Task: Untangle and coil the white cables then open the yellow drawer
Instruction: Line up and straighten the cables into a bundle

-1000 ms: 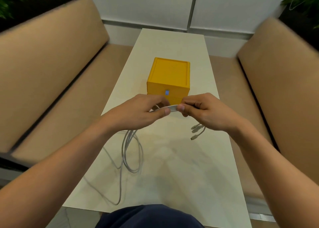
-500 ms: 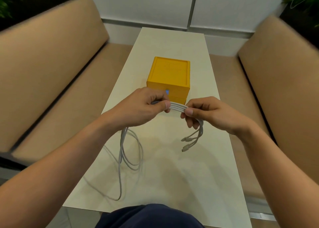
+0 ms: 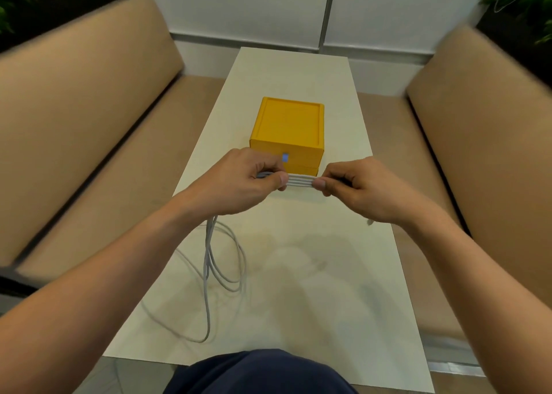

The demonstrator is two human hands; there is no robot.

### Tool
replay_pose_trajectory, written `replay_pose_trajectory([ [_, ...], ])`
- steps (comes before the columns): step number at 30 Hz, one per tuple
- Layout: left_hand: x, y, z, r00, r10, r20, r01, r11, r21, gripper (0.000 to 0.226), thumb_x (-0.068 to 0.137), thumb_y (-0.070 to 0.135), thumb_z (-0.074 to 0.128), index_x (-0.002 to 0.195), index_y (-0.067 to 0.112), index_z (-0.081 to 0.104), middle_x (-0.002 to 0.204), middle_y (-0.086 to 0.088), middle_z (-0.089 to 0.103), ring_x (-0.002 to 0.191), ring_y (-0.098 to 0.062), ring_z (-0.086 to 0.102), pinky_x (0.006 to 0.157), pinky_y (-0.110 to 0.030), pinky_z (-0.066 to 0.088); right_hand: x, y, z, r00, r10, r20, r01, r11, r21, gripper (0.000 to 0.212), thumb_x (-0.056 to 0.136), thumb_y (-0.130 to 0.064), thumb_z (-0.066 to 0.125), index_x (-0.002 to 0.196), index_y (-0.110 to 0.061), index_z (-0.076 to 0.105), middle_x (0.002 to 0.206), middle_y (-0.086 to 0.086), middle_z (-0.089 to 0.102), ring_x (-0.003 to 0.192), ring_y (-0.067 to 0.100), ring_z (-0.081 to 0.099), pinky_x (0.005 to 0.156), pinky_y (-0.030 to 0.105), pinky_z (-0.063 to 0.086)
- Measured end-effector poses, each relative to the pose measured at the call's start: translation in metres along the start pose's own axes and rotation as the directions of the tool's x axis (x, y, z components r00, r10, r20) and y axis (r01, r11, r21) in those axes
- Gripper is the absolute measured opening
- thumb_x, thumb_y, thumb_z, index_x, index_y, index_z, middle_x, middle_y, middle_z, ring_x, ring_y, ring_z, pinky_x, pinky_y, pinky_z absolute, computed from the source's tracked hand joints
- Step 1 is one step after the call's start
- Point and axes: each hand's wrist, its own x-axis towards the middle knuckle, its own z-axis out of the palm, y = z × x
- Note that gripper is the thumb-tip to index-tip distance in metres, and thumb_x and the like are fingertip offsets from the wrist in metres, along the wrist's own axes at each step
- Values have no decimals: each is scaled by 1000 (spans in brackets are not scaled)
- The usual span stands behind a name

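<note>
White cables [image 3: 300, 181] run as a flat, side-by-side band, level and crosswise above the middle of the table [image 3: 313, 289], just in front of the yellow drawer [image 3: 289, 131]. My left hand [image 3: 239, 181] pinches one end of that span, thumb on top, and my right hand [image 3: 360, 188] pinches the other. From the left grip the slack drops and loops toward the table's near left corner, so I judge the uncoiled length lies left and toward me. The drawer front, shut, sits straight beyond the band, about equally near either hand.
</note>
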Motion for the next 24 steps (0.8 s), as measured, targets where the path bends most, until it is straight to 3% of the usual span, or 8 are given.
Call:
replay_pose_trajectory([
  [2, 0, -4, 3, 999, -13, -44, 15, 999, 45, 24, 102, 25, 61, 79, 31, 66, 57, 27, 57, 56, 2, 50, 50, -13, 32, 1, -5, 0, 998, -61, -23, 60, 998, -30, 37, 101, -50, 54, 81, -21, 65, 57, -3, 54, 53, 13, 46, 50, 28, 33],
  [4, -1, -6, 5, 997, -16, -76, 20, 998, 59, 22, 101, 26, 61, 81, 31, 65, 54, 20, 56, 59, 3, 52, 50, -12, 33, 2, -7, -2, 994, -106, -26, 107, 993, 41, 34, 101, -43, 59, 79, -19, 66, 56, -2, 50, 51, 13, 43, 49, 24, 29],
  [7, -2, 2, 7, 998, 25, -60, -21, 998, 60, 20, 102, 28, 61, 82, 30, 65, 59, 14, 53, 60, 1, 51, 50, -15, 32, 15, 2, 1, 996, -63, -60, 68, 993, 95, 31, 99, -42, 62, 77, -22, 69, 54, -4, 50, 48, 11, 41, 50, 26, 30],
  [13, 0, 6, 9, 997, 19, -75, -18, 1000, 6, 27, 100, 29, 63, 74, 37, 60, 53, 18, 53, 55, -1, 49, 47, -14, 31, 28, 2, 20, 987, -23, -156, 19, 999, -28, 33, 101, -46, 57, 84, -22, 72, 59, -2, 57, 53, 16, 46, 53, 43, 41],
  [17, 1, -6, 7, 992, -30, -125, 30, 1000, -7, 27, 99, 29, 64, 73, 36, 62, 53, 15, 51, 54, -1, 48, 47, -15, 31, 23, -2, 20, 984, -31, -175, 19, 998, -67, 32, 102, -47, 55, 86, -24, 70, 57, -6, 53, 52, 14, 46, 53, 36, 37],
  [21, 1, -16, 9, 991, -64, -120, 72, 995, 63, 18, 101, 30, 62, 84, 28, 67, 62, 13, 55, 59, 0, 52, 49, -16, 33, 10, -14, 12, 990, -116, -73, 126, 982, 143, 30, 101, -37, 61, 80, -18, 71, 60, -2, 57, 52, 13, 48, 51, 32, 36],
  [24, 1, -17, 11, 994, -54, -91, 58, 997, 43, 19, 102, 30, 60, 84, 28, 67, 60, 13, 54, 60, 3, 52, 50, -14, 34, 8, -11, 10, 992, -110, -62, 121, 969, 215, 27, 101, -33, 63, 81, -17, 72, 57, -8, 53, 50, 8, 45, 50, 20, 33],
])
